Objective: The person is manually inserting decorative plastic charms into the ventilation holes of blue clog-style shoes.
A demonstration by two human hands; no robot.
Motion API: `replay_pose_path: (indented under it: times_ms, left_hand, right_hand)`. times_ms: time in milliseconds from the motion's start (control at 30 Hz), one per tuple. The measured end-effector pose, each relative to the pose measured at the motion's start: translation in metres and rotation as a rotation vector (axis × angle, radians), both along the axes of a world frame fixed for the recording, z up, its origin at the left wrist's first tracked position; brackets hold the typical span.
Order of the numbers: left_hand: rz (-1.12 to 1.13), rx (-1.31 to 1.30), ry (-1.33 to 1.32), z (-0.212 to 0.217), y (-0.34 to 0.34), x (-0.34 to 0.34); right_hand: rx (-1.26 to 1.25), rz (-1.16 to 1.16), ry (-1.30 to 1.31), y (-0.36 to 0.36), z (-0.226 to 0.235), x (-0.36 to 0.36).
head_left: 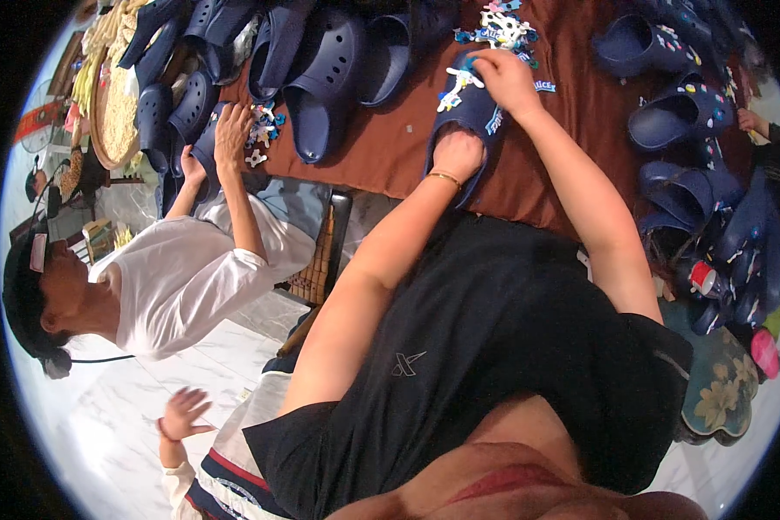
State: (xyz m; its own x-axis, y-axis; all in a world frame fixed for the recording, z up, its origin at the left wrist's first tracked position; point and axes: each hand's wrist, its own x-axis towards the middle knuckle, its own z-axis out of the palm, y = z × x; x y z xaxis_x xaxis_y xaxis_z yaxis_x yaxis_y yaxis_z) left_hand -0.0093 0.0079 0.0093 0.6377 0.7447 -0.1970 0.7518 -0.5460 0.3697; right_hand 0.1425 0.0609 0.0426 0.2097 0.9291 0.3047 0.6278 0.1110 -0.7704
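- The dark blue clog [471, 113] lies near the front edge of the table [381, 152], toe pointing away from the wearer, heel toward the body.
- It is probably light and springy, a moulded foam that gives slightly under pressure and is unlikely to break; its smooth outside should offer fair friction.
- The best hold is likely from inside, with a palm backing the upper, or around the heel rim.
- The left hand [458, 154] is inside the clog's opening, so its grip is hidden and I cannot tell whether the fingers are curled or flat.
- The right hand [507, 80] has its fingertips at a small blue charm [469, 63] by the toe; whether that grip pinches or merely presses is too small to tell.
- A white charm [464, 78] sits on the upper; such pieces look small, fiddly and best taken by their edges.
- Brown cloth covers the table, with a charm pile [503, 28] beyond the toe and more clogs [322, 78] on both sides.
- A co-worker [191, 277] in white sits at left, above a pale marbled floor [134, 394].
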Motion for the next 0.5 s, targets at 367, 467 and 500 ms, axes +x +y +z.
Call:
replay_pose_path:
  times_ms: [367, 467, 500]
  left_hand:
    - [0.005, 0.000, -0.059, -0.001, -0.001, 0.002]
    - [0.012, 0.043, -0.089, -0.006, -0.002, 0.000]
    - [0.009, 0.046, -0.092, -0.005, -0.002, 0.000]
  right_hand:
    - [-0.419, 0.137, 0.111, 0.031, -0.010, 0.035]
    - [-0.470, 0.213, -0.047, 0.037, -0.001, 0.025]
    - [-0.417, 0.232, -0.112, 0.037, -0.002, 0.023]
